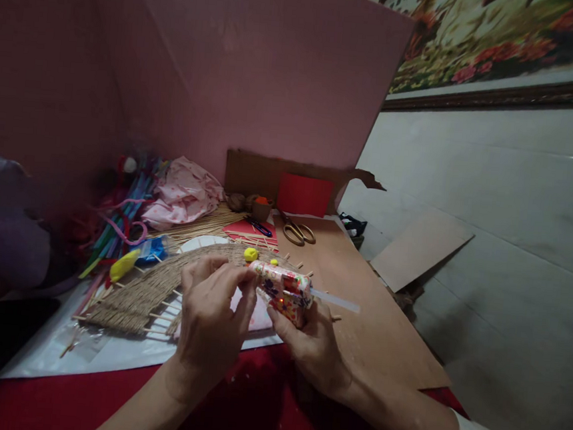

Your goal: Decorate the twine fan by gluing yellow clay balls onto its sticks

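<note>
My right hand [318, 345] is wrapped round a flower-patterned hot glue gun [280, 283], held over the table. A translucent glue stick [336, 301] sticks out of its back end, pointing right. My left hand [215, 306] is at the gun's front end, thumb and forefinger pinched together; what lies between them is hidden. Below my hands spreads a curved fan-shaped piece of woven twine [133, 295] on thin wooden sticks. Small yellow lumps [250, 255] rest just beyond the gun. Part of a pale pink piece [260, 316] shows under my hands.
Scissors [298, 232] lie on a brown board [368, 316] at the right. Behind are a red card [305, 195], a small pot [261, 209] and a pen-like dark tool [259, 226]. Crumpled pink cloth [183, 192] and coloured pipe cleaners [120, 220] sit at the left.
</note>
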A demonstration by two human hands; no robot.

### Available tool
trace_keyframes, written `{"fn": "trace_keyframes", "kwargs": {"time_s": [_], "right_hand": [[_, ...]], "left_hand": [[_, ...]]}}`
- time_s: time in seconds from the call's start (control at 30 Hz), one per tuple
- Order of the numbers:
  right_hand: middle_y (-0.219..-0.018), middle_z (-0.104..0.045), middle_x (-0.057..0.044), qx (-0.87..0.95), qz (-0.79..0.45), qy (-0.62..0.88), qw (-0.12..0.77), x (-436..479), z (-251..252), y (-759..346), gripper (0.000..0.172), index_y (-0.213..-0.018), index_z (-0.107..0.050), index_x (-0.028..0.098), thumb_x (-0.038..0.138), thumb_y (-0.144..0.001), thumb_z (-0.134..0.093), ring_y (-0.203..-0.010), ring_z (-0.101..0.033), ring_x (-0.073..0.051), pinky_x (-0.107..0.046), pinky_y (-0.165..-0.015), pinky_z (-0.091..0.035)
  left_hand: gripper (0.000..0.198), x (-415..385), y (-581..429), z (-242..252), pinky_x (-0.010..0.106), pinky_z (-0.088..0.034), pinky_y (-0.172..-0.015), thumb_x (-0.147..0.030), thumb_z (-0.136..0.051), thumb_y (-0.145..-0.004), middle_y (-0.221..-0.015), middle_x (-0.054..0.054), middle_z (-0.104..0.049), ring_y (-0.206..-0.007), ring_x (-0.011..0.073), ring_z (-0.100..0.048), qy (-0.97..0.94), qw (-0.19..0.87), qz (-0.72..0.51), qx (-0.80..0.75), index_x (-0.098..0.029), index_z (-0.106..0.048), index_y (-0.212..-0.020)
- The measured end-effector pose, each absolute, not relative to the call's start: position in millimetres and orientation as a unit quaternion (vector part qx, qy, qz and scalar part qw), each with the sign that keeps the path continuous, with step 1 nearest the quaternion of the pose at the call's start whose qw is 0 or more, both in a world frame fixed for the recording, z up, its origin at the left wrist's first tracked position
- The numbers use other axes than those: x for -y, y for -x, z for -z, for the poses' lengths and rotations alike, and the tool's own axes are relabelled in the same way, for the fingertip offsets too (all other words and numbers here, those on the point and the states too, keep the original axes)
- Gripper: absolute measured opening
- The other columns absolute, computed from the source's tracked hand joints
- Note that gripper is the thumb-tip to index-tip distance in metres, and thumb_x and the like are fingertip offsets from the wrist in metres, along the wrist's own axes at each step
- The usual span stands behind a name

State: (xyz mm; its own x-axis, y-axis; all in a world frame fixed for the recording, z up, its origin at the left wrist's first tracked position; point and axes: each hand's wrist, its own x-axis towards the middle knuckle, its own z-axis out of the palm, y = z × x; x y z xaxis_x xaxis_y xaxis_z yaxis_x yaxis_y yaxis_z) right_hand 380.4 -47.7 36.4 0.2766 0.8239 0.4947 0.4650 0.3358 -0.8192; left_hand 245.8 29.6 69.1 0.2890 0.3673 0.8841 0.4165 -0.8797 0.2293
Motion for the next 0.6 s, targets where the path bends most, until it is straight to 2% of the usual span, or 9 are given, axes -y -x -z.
{"fn": "trace_keyframes", "kwargs": {"time_s": [0.17,0.27,0.37,0.5,0.6], "right_hand": [[-0.087,-0.07,-0.005,0.564,-0.144,0.578,0.572,47,-35,-375,0.019,-0.097,-0.066,0.017,0.026,-0.083,-0.059,-0.077,-0.064,-0.02,-0.032,-0.072,-0.052],[-0.095,-0.07,-0.007,0.515,-0.171,0.548,0.636,42,-35,-375,0.024,-0.102,-0.064,0.017,0.029,-0.081,-0.062,-0.083,-0.066,-0.022,-0.033,-0.074,-0.054],[-0.102,-0.069,-0.008,0.465,-0.194,0.53,0.683,36,-36,-379,0.031,-0.107,-0.061,0.017,0.031,-0.079,-0.064,-0.091,-0.065,-0.023,-0.037,-0.08,-0.054],[-0.087,-0.07,-0.006,0.465,-0.214,0.546,0.663,32,-37,-386,0.021,-0.096,-0.063,0.018,0.032,-0.08,-0.063,-0.078,-0.066,-0.021,-0.033,-0.068,-0.056],[-0.081,-0.069,-0.005,0.474,-0.222,0.549,0.651,32,-35,-386,0.017,-0.091,-0.064,0.02,0.034,-0.081,-0.061,-0.074,-0.066,-0.02,-0.03,-0.062,-0.055]], "left_hand": [[0.006,-34,-248,-65,0.041,-0.036,-0.078,-0.013,-0.058,-0.079,-0.068,0.004,-0.062,-0.083,0.0248,-0.053,0.81,0.056,0.519,0.265,-0.018,-0.055,-0.078],[0.006,-41,-246,-66,0.041,-0.036,-0.078,-0.013,-0.056,-0.078,-0.066,0.003,-0.06,-0.08,0.0241,-0.054,0.793,0.072,0.531,0.289,-0.018,-0.055,-0.076],[0.009,-45,-242,-69,0.04,-0.039,-0.073,-0.013,-0.055,-0.077,-0.066,0.002,-0.057,-0.073,0.0215,-0.055,0.758,0.035,0.563,0.329,-0.019,-0.054,-0.069],[0.004,-41,-244,-70,0.038,-0.042,-0.071,-0.016,-0.057,-0.077,-0.073,0.003,-0.059,-0.075,0.0206,-0.055,0.765,-0.052,0.561,0.311,-0.018,-0.057,-0.074],[0.006,-36,-248,-69,0.038,-0.041,-0.073,-0.013,-0.057,-0.077,-0.076,0.004,-0.061,-0.079,0.0214,-0.054,0.791,-0.05,0.547,0.271,-0.019,-0.058,-0.079]]}}
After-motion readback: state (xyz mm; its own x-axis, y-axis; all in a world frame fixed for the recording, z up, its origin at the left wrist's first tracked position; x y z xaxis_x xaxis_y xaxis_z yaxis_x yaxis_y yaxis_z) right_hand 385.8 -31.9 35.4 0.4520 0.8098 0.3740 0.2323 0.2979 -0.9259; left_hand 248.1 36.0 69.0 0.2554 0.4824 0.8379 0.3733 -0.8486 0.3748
